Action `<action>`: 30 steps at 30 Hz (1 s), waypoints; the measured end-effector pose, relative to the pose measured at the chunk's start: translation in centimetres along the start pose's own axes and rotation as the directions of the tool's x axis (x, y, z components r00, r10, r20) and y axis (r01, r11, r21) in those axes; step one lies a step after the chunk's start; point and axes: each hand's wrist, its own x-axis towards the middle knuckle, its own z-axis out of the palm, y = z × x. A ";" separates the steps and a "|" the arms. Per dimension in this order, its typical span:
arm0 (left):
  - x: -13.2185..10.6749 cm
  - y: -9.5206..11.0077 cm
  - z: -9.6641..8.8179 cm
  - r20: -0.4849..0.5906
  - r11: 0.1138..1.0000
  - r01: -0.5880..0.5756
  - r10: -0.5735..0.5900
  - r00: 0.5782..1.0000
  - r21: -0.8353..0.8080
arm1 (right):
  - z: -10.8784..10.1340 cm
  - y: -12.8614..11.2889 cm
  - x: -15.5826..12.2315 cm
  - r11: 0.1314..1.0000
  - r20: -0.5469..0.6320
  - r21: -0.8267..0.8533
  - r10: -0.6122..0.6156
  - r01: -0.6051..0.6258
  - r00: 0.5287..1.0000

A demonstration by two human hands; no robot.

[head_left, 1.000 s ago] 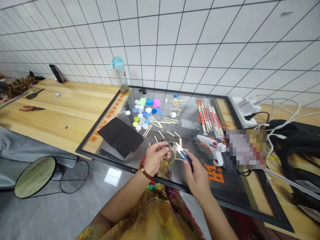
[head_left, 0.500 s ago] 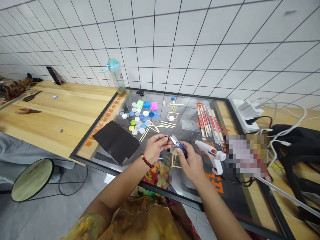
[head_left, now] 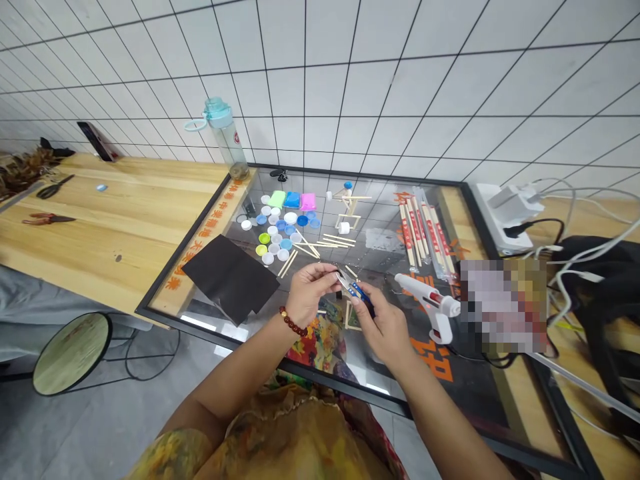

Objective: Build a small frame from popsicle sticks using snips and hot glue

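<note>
My left hand (head_left: pixel 309 293) is closed in a pinch on a small dark thing I cannot make out, held over the glass-topped panel (head_left: pixel 380 247). My right hand (head_left: pixel 383 327) is wrapped round small blue-handled snips (head_left: pixel 353 287), whose blades point at the left fingertips. Under the hands lies a small frame of wooden sticks (head_left: pixel 350 317). A red bead bracelet (head_left: pixel 293 321) sits on my left wrist.
Bottle caps (head_left: pixel 277 233), loose wooden sticks (head_left: pixel 325 243), coloured clay blocks (head_left: pixel 293 199) and wrapped chopsticks (head_left: pixel 425 237) lie further back. A black sheet (head_left: pixel 230 277) lies left, a white glue gun (head_left: pixel 427 297) right. A water bottle (head_left: pixel 225 137) stands at the wall. Cables and a power strip (head_left: pixel 505 213) crowd the right. A round stool (head_left: pixel 70 353) stands below the wooden table.
Both hands have risen and moved away from my body, coming closer together. The snips' blades now reach the thing pinched in my left hand.
</note>
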 end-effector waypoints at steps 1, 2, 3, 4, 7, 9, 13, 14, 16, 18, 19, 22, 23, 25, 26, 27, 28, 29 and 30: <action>0.0 0.0 0.0 -0.001 1.000 0.000 0.000 1.000 0.002 | 0.0 0.0 0.0 1.000 0.002 0.006 0.005 -0.005 1.000; -0.1 0.1 0.0 -0.002 1.000 0.001 -0.001 1.000 0.003 | 0.0 -0.1 0.1 1.000 0.004 0.012 0.010 -0.010 1.000; -0.1 0.1 0.0 -0.006 1.000 0.002 -0.002 1.000 0.003 | 0.0 -0.1 0.1 1.000 0.006 0.017 0.015 -0.015 1.000; -0.1 0.2 0.0 -0.010 1.000 0.004 -0.004 1.000 0.003 | 0.0 -0.1 0.1 1.000 0.008 0.023 0.017 -0.017 1.000; -0.2 0.2 0.1 -0.010 1.000 0.007 -0.007 1.000 0.000 | 0.1 0.0 0.2 0.999 0.004 0.052 0.016 -0.016 1.000; -0.2 0.2 0.2 -0.009 1.000 0.001 -0.001 1.000 -0.009 | 0.2 0.0 0.2 0.997 -0.005 0.075 0.016 -0.015 1.000; -0.5 -0.1 0.5 -0.049 0.998 -0.010 0.007 0.999 -0.059 | 0.2 -0.1 0.1 0.996 -0.013 0.091 0.013 -0.012 1.000; -0.5 -0.2 0.6 -0.061 0.997 -0.005 0.001 0.998 -0.078 | 0.2 -0.1 0.1 0.996 -0.015 0.088 0.012 -0.010 1.000; -0.6 -0.3 0.7 -0.076 0.994 0.006 -0.014 0.997 -0.110 | 0.2 -0.2 0.1 0.996 -0.021 0.085 0.006 -0.004 1.000; -0.7 -0.4 0.7 -0.082 0.992 0.010 -0.021 0.996 -0.128 | 0.2 -0.2 0.1 0.996 -0.035 0.089 -0.003 0.006 0.999; -0.7 -0.4 0.7 -0.085 0.991 0.011 -0.022 0.996 -0.133 | 0.2 -0.2 0.2 0.996 -0.041 0.090 -0.007 0.011 0.999; -0.6 -0.4 0.7 -0.093 0.990 0.011 -0.024 0.995 -0.141 | 0.3 -0.1 0.2 0.996 -0.051 0.085 -0.009 0.013 0.999; -0.6 -0.3 0.7 -0.095 0.990 0.012 -0.025 0.995 -0.141 | 0.3 0.0 0.2 0.996 -0.051 0.083 -0.007 0.011 0.999; -0.6 -0.3 0.7 -0.101 0.991 0.012 -0.026 0.995 -0.137 | 0.3 0.1 0.1 0.996 -0.052 0.085 -0.003 0.008 0.999; -0.6 -0.3 0.7 -0.102 0.991 0.011 -0.025 0.994 -0.134 | 0.3 0.1 0.1 0.996 -0.052 0.088 -0.002 0.007 0.999; -0.7 -0.2 0.7 -0.103 0.991 0.012 -0.026 0.994 -0.133 | 0.3 0.2 0.1 0.996 -0.052 0.090 -0.002 0.007 0.999; -0.7 -0.2 0.7 -0.102 0.991 0.013 -0.026 0.994 -0.134 | 0.3 0.2 0.0 0.996 -0.051 0.092 -0.004 0.008 0.999; -0.7 -0.2 0.8 -0.100 0.991 0.013 -0.027 0.995 -0.136 | 0.3 0.2 0.0 0.995 -0.050 0.095 -0.005 0.009 0.999; -0.7 -0.3 0.8 -0.099 0.990 0.013 -0.027 0.995 -0.138 | 0.3 0.2 0.1 0.995 -0.046 0.097 -0.006 0.010 0.999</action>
